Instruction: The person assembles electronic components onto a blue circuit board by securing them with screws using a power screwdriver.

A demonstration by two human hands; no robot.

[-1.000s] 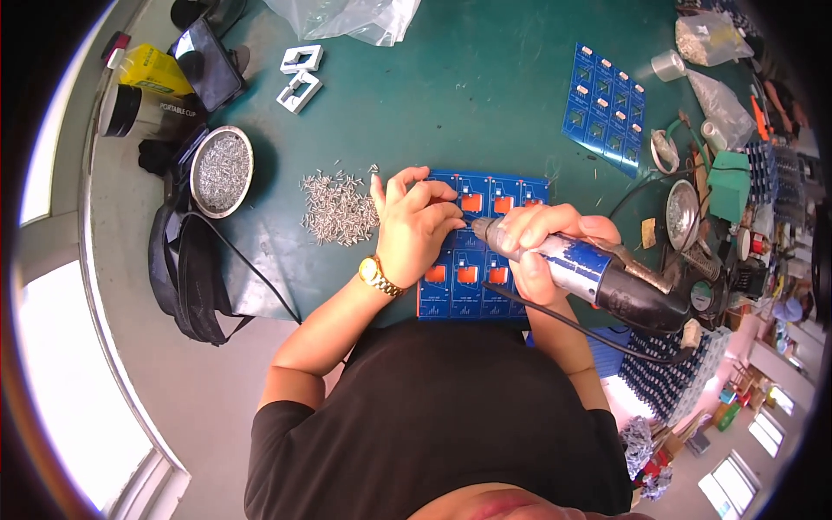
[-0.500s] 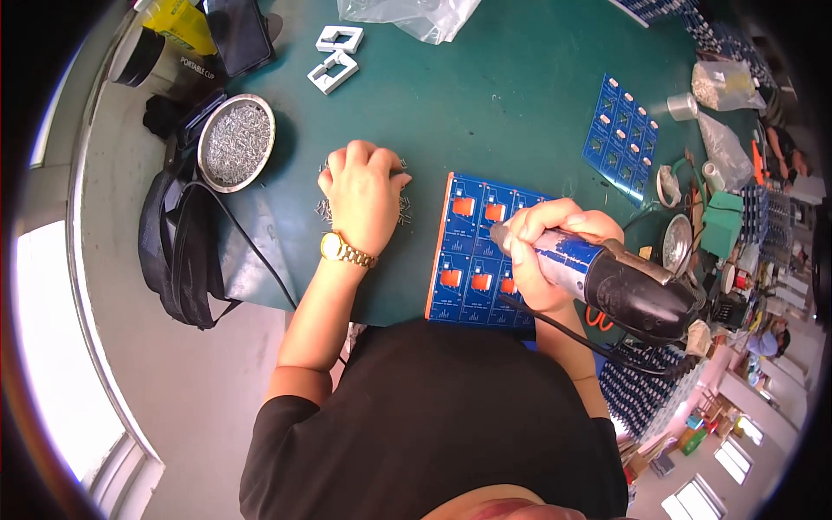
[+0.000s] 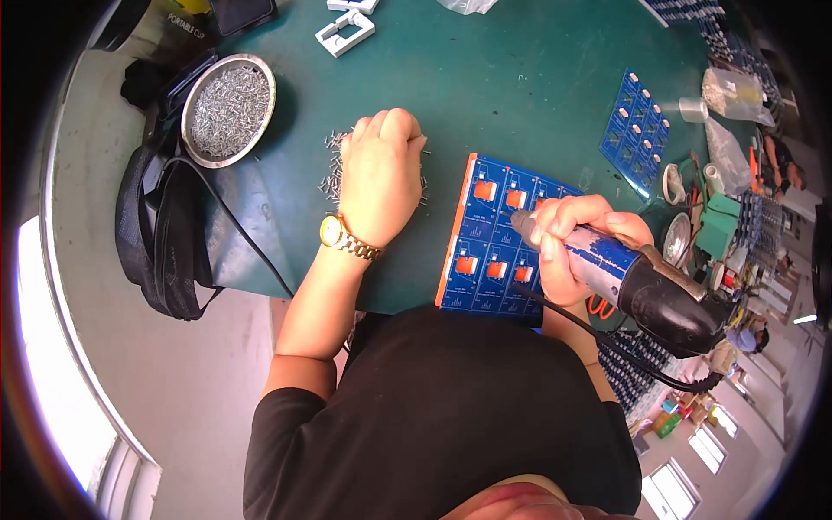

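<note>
My left hand (image 3: 381,178) is closed with fingers curled down over a small pile of screws (image 3: 330,179) on the green table. Its fingertips are tucked out of sight, so what they pinch cannot be seen. In my right hand (image 3: 582,232) is an electric screwdriver (image 3: 663,299) with a worn blue and silver body and a black rear end. Its tip points left over a blue circuit board panel (image 3: 477,230), which has several orange-red rectangles and an orange left edge. My right hand and the tool cover part of the panel.
A round metal bowl (image 3: 186,130) full of screws stands left, beside a black bag (image 3: 165,234) and a cable. White plastic frames (image 3: 334,42) lie at the far edge. Another blue board panel (image 3: 635,130), plastic bags (image 3: 737,97) and a green box (image 3: 718,224) are at right.
The view has shifted, with the bowl and white frames higher in it. My left hand has rolled more closed over the screws; the screwdriver stays in my right hand over the panel.
</note>
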